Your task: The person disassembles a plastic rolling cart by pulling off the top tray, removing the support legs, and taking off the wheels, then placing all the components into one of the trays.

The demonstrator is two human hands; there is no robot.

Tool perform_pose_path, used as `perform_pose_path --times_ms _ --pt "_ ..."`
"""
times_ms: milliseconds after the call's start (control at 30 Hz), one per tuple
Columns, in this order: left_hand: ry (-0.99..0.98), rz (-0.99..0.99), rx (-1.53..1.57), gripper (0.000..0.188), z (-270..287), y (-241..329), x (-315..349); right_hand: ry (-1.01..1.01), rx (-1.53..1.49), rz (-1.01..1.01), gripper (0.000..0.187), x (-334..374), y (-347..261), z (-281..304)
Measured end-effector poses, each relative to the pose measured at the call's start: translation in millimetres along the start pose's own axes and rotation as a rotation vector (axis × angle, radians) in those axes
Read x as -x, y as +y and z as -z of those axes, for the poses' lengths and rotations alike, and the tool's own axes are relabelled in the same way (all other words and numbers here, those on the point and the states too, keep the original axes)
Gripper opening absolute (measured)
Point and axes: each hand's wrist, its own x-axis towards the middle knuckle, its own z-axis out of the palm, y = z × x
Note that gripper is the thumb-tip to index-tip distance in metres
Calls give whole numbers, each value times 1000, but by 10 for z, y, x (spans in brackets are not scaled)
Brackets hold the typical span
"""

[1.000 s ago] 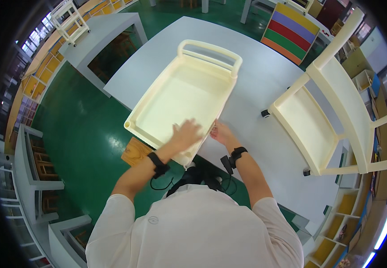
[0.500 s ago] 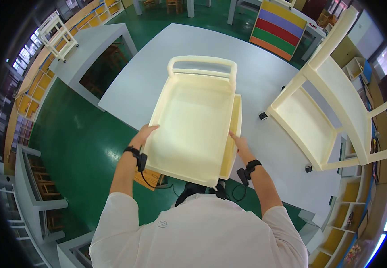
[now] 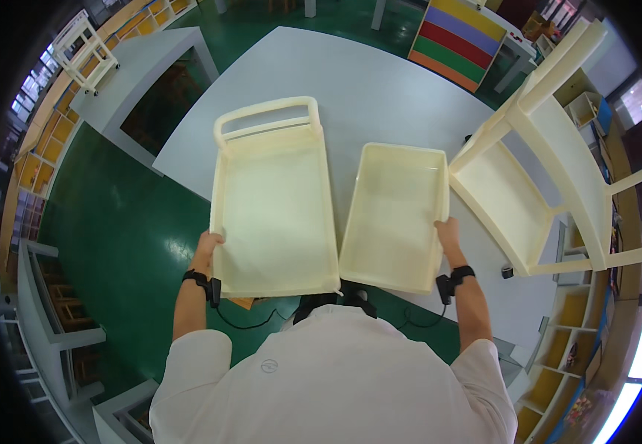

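My left hand (image 3: 205,249) grips the left edge of a cream plastic tray shelf (image 3: 275,214), which has a raised handle bar (image 3: 265,117) at its far end. My right hand (image 3: 450,238) is closed on the right rim of a shallower-looking, smaller cream rectangular bin (image 3: 395,214). Both pieces lie side by side at the near edge of the grey-white table (image 3: 336,74), their near ends reaching over it toward my body. Their near corners nearly meet; farther off a gap opens between them. Thumbs show on top of the rims, while the other fingers are mostly hidden underneath.
On the table's right stands a partly built cream cart frame (image 3: 510,194) with black casters, close to the bin. A finished small cart (image 3: 88,55) sits on another grey table at the far left. A striped colour panel (image 3: 458,41) stands beyond the table.
The bin, which was partly under the tray shelf, is now out beside it on the right. My hands have moved apart, the shelf going left and the bin right.
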Motion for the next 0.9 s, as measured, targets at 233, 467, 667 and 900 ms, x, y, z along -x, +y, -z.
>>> perform_pose_path --times_ms 233,467,667,900 --pt "35 -172 -63 46 37 5 -73 -44 45 232 27 216 -659 221" --pt "-18 -215 -101 45 -828 -144 -75 -404 -496 -13 33 373 -1181 -122" --pt "30 -288 -484 53 -1428 -78 -36 -677 -222 -86 37 -96 -1059 -986" --pt "54 -275 -407 46 -1436 -35 132 -821 -539 -191 42 -34 -859 -1091"
